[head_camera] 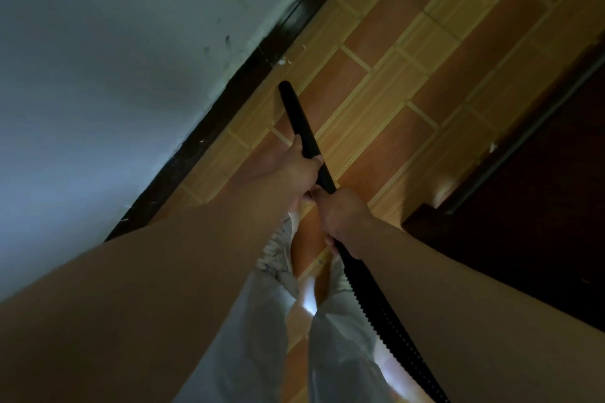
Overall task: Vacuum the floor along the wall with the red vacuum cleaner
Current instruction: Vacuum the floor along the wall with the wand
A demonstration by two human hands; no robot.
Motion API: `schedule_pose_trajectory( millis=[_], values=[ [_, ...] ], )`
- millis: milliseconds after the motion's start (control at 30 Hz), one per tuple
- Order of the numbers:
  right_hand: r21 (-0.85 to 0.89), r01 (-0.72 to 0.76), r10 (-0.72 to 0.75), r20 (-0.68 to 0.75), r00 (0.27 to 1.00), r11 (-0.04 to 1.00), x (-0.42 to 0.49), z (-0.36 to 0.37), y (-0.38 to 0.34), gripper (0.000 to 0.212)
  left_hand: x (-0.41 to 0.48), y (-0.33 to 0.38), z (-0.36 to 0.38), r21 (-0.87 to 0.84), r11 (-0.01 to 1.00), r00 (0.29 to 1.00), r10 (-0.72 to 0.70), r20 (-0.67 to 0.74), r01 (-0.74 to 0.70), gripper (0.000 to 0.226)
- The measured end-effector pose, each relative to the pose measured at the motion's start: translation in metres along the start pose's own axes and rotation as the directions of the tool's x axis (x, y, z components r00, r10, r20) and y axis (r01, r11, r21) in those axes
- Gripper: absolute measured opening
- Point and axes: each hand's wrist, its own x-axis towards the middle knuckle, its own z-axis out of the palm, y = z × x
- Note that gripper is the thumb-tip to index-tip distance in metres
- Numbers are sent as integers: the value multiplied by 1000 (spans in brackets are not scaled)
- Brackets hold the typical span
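A black vacuum wand (296, 114) slants down toward the tiled floor (409, 52), its tip close to the dark skirting board (209, 137) at the foot of the pale wall (114, 59). My left hand (299, 170) grips the wand at its middle. Just behind it, my right hand (343, 219) grips the wand's rear end, where the black ribbed hose (379, 314) begins. The hose runs back along my right forearm and out of the frame's bottom edge. The red vacuum body is out of sight.
White crumbs of debris (283, 60) lie on the floor against the skirting, beyond the wand's tip. A dark wooden door or cabinet (523, 206) stands to the right. My pale trousers and shoes (278, 258) are below the hands.
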Motion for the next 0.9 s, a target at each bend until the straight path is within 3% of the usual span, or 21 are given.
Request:
schedule_pose_trajectory(
  millis=[267, 433, 533, 700, 900],
  values=[
    [26, 66, -66, 13, 998, 997, 24, 0, -27, 40, 20, 25, -16, -7, 1000, 1000, 23, 4, -23, 77],
    [56, 3, -5, 37, 999, 998, 24, 4, -25, 38, 24, 23, -18, 0, 1000, 1000, 18, 23, -18, 76],
    [96, -55, 53, 33, 998, 994, 22, 5, -22, 51, 26, 21, -17, 4, 1000, 1000, 18, 22, -18, 76],
    [60, 8, -8, -6, 1000, 998, 31, -7, -31, 58, 32, 38, -15, 11, 1000, 997, 23, 69, -24, 74],
    [84, 16, -16, -2, 1000, 996, 34, -17, -42, 51, 31, 55, -12, 30, 999, 997, 41, 63, -43, 76]
  ],
)
